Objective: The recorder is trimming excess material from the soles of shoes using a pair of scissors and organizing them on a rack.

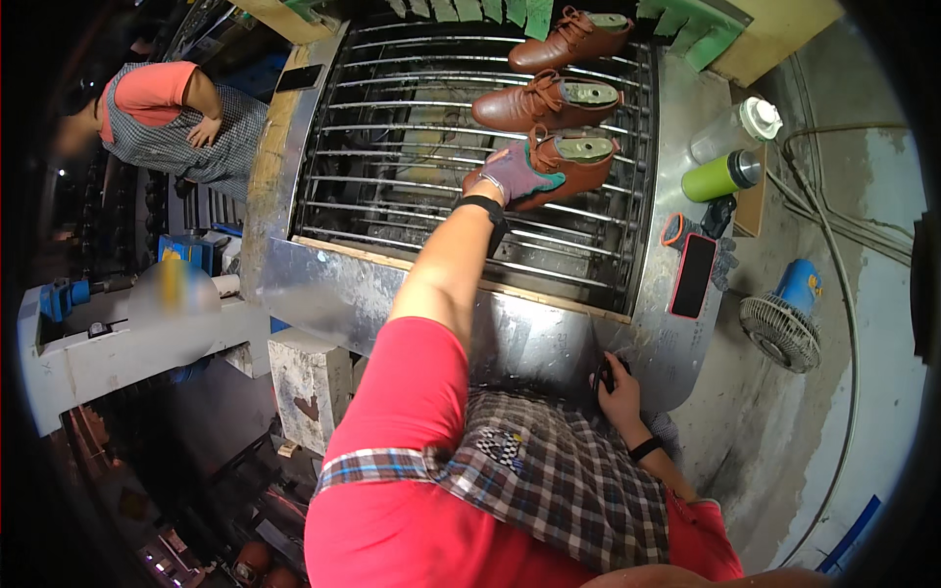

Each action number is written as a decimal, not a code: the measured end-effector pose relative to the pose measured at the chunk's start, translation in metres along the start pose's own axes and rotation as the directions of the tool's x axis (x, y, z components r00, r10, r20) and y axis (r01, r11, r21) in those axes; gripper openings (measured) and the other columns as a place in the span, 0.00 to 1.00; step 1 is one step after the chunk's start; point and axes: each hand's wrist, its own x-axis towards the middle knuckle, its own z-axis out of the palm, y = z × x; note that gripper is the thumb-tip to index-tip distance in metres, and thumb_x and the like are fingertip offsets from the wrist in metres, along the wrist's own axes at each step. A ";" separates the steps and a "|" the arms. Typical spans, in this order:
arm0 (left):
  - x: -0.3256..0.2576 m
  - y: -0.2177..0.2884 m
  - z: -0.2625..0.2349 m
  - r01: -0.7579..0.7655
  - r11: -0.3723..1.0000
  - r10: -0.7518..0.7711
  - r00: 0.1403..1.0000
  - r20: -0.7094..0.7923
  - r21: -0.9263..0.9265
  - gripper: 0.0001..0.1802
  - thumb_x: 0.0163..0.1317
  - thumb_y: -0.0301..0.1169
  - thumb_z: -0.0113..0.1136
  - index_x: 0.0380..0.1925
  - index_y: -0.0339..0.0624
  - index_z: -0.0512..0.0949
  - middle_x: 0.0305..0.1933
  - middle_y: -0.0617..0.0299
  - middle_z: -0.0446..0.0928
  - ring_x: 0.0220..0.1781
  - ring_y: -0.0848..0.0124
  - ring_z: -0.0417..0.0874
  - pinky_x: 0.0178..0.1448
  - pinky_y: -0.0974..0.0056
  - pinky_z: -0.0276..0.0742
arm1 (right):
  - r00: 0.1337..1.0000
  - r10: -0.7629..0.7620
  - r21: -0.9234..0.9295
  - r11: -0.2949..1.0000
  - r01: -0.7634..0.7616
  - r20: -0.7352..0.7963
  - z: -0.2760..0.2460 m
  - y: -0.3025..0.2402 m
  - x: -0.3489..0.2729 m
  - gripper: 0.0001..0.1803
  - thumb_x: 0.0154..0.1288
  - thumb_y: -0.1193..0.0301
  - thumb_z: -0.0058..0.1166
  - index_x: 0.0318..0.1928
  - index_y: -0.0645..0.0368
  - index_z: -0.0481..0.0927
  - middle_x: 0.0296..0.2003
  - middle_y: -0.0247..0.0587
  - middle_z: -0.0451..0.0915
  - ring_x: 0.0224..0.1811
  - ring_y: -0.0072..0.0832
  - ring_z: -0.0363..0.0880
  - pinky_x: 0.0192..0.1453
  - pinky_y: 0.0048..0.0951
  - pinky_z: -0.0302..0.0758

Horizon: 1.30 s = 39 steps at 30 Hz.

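Three brown lace-up shoes stand in a column on the metal roller conveyor: a far shoe, a middle shoe and a near shoe. Each has a pale greenish piece in its opening. My left hand, in a grey-purple glove with green fingertips, is closed on the near shoe across its laces. At the front metal edge of the bench, my bare right hand curls round a small dark object. Its kind is too unclear to name.
Along the right ledge are a clear bottle, a green bottle and a red-edged phone. A fan stands beyond. Green strips hang at the far end. A co-worker stands at the left.
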 end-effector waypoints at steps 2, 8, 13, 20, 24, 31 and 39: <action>-0.015 -0.003 0.003 -0.064 0.998 0.063 0.994 -0.094 -0.006 0.42 0.43 0.57 0.73 0.52 0.37 0.77 0.47 0.47 0.82 0.51 0.54 0.83 0.56 0.57 0.76 | 1.000 0.015 0.067 0.998 -0.015 0.000 0.000 0.010 0.003 0.28 0.61 0.68 0.63 0.62 0.58 0.73 0.45 0.55 0.82 0.43 0.39 0.84 0.49 0.32 0.77; -0.104 -0.009 0.010 0.042 0.215 -0.092 0.996 0.022 -0.976 0.25 0.65 0.45 0.62 0.54 0.40 0.76 0.48 0.64 0.80 0.48 0.73 0.81 0.52 0.66 0.77 | 1.000 0.003 0.482 0.876 0.004 -0.013 -0.025 -0.018 0.030 0.31 0.62 0.73 0.62 0.65 0.61 0.69 0.43 0.47 0.79 0.42 0.28 0.80 0.49 0.24 0.74; -0.218 0.054 -0.027 0.152 -0.504 -0.028 0.981 0.192 -0.850 0.24 0.69 0.42 0.57 0.58 0.40 0.72 0.54 0.60 0.78 0.50 0.73 0.81 0.56 0.69 0.78 | 0.877 -0.472 -0.121 0.869 0.481 0.095 -0.094 -0.139 0.045 0.36 0.50 0.79 0.62 0.64 0.51 0.73 0.36 0.38 0.76 0.32 0.31 0.76 0.36 0.28 0.74; -0.361 0.069 -0.006 -0.081 -0.551 -0.111 0.994 -0.024 -0.831 0.23 0.69 0.41 0.56 0.58 0.40 0.72 0.54 0.60 0.78 0.50 0.73 0.81 0.56 0.69 0.78 | 0.396 -0.841 -0.348 0.270 0.898 0.369 -0.111 -0.232 0.005 0.34 0.44 0.70 0.64 0.58 0.45 0.79 0.34 0.41 0.74 0.32 0.39 0.76 0.34 0.36 0.75; -0.386 0.078 0.018 -0.079 -0.568 -0.109 0.994 -0.020 -0.819 0.22 0.70 0.41 0.56 0.58 0.40 0.72 0.54 0.60 0.78 0.50 0.73 0.81 0.56 0.69 0.78 | 0.310 -0.818 -0.353 0.141 0.925 0.485 -0.121 -0.235 0.001 0.34 0.43 0.69 0.66 0.57 0.42 0.80 0.30 0.39 0.70 0.29 0.36 0.74 0.32 0.35 0.73; -0.394 0.087 0.039 0.009 -0.573 -0.090 0.993 0.074 -0.819 0.22 0.70 0.40 0.55 0.58 0.40 0.72 0.54 0.59 0.78 0.50 0.73 0.81 0.55 0.69 0.78 | 0.204 -0.752 -0.351 -0.038 0.936 0.627 -0.134 -0.242 -0.008 0.34 0.43 0.72 0.66 0.57 0.41 0.79 0.29 0.35 0.68 0.27 0.32 0.73 0.28 0.32 0.72; -0.398 0.092 0.041 0.058 -0.560 0.003 0.998 0.067 -0.826 0.20 0.71 0.37 0.54 0.58 0.40 0.72 0.53 0.59 0.78 0.50 0.74 0.80 0.55 0.69 0.79 | 0.197 -0.715 -0.051 0.220 0.974 0.671 -0.119 -0.230 0.006 0.33 0.47 0.75 0.63 0.59 0.46 0.78 0.28 0.39 0.73 0.28 0.34 0.76 0.30 0.32 0.75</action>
